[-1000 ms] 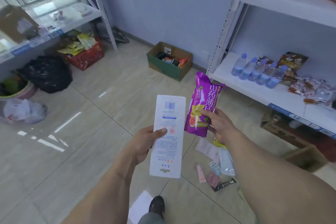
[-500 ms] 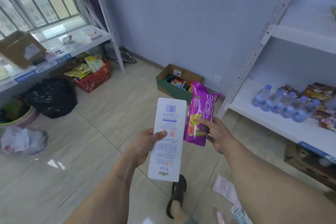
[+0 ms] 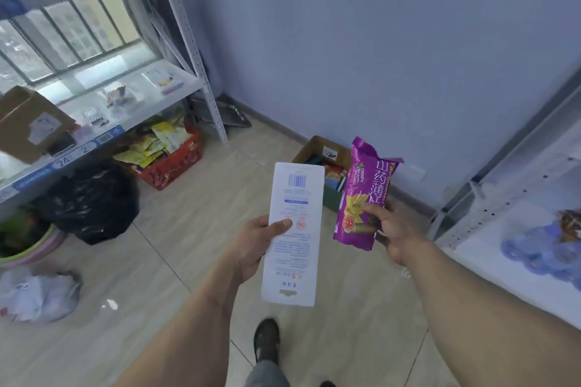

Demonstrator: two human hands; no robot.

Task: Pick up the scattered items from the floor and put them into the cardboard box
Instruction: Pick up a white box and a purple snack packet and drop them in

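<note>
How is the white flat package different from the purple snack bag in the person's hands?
The white flat package is thin, stiff-looking and longer; the purple snack bag is puffy and shorter. The left hand holds the package, the right hand the bag. Both point toward the cardboard box.

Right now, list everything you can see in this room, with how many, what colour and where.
white flat packet: one, white with blue barcode, held in left hand
purple snack bag: one, purple and yellow, held in right hand
cardboard box: one, brown with green side, on floor by the wall, partly hidden behind the held items, holding goods
red crate: one, red, under the left shelf, full of yellow packets
black bag: one, black, on floor at left
white plastic bag: one, white, floor at far left
basin: one, green and pink, left edge
water bottles: several, clear blue, blurred, right shelf
left hand: one, pinches packet
right hand: one, grips snack bag
</note>
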